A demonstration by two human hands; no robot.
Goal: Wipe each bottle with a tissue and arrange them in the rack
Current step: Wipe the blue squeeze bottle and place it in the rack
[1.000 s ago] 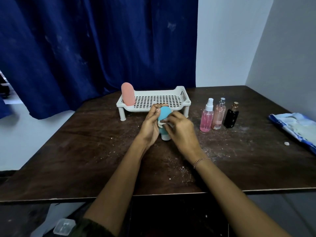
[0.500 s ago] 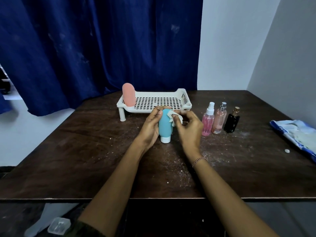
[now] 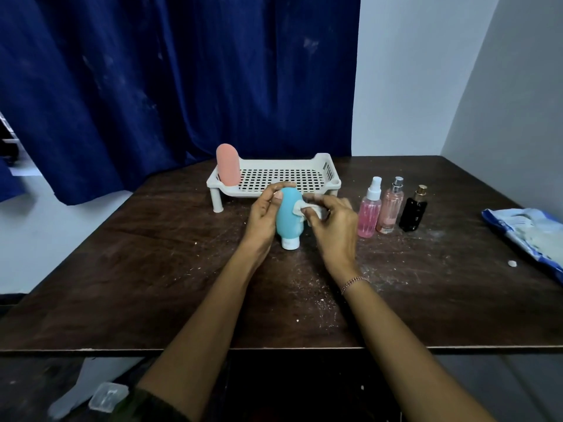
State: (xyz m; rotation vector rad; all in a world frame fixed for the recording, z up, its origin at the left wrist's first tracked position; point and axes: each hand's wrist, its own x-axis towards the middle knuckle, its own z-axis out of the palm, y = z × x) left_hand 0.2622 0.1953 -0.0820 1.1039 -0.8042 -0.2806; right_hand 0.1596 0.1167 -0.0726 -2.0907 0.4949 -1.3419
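The left hand (image 3: 261,219) curls round the 9 o'clock side of a smooth teal bottle (image 3: 288,219), which stands on its white cap on the table (image 3: 152,284) just before the rack (image 3: 326,167). At its 2 o'clock the right hand (image 3: 335,229) pinches a crumpled tissue (image 3: 304,207) against it.

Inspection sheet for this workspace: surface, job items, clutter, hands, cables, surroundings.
Surface: dark scratched wooden table, flecked with white dust.
Job's things: teal squeeze bottle, white cap down, before the white perforated plastic rack; peach squeeze bottle upright in its left end; pink spray bottle, pale pink perfume bottle, black perfume bottle in a row to its right.
Clutter: blue-and-white plastic packet at the right edge; white scrap beside it.
Hands: left hand grips the teal squeeze bottle; right hand pinches white tissue against it.
Cables: nothing seen.
Surroundings: dark blue curtain, white walls.
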